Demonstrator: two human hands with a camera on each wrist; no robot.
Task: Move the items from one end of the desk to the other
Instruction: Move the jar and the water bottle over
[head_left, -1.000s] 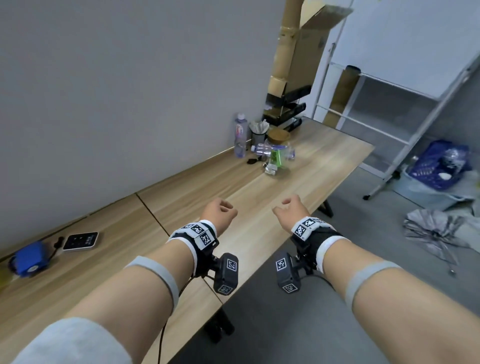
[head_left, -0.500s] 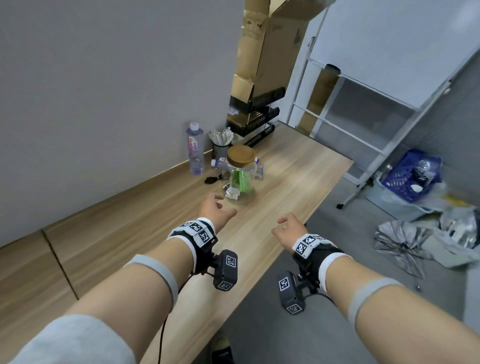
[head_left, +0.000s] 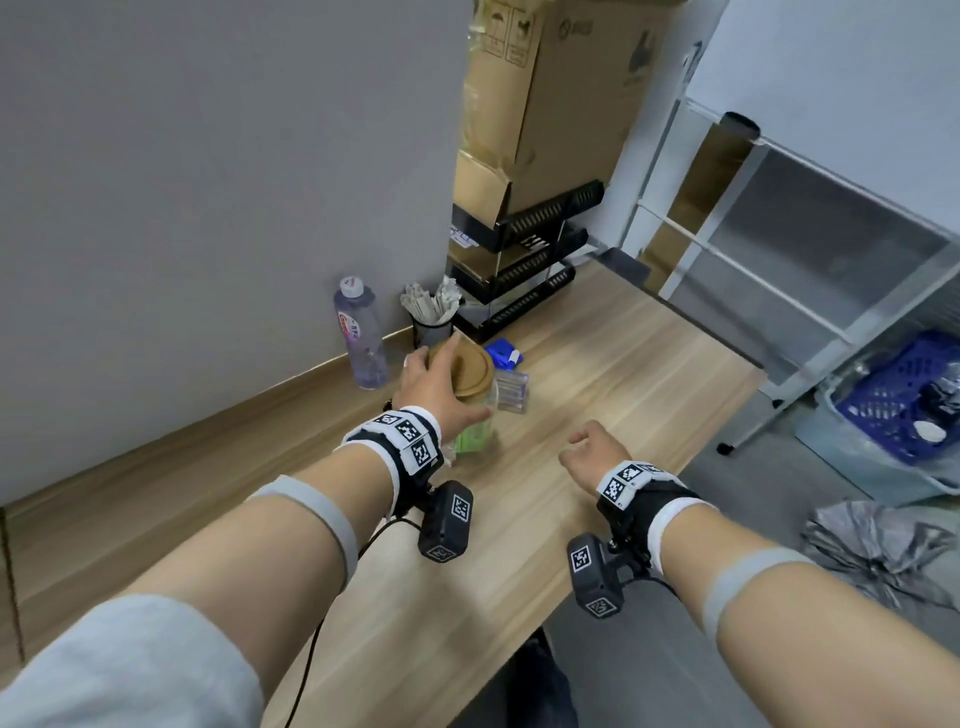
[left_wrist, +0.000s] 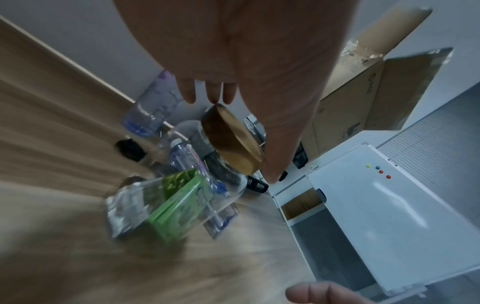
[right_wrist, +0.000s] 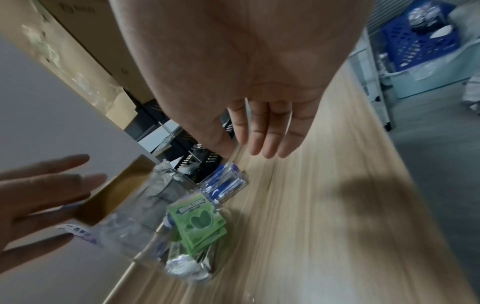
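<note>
Jar (head_left: 475, 415) just under left hand (head_left: 436, 387)

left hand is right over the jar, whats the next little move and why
Probably lower the left hand and close its fingers round the jar's lid. The hand is spread open just above the lid and grips nothing. The jar stands upright on the desk among other items, and the right hand is off to the side, holding nothing.

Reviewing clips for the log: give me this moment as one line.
phase: reach | left hand: open, over wooden lid of clear jar | right hand: empty, above desk | jar: on desk
</note>
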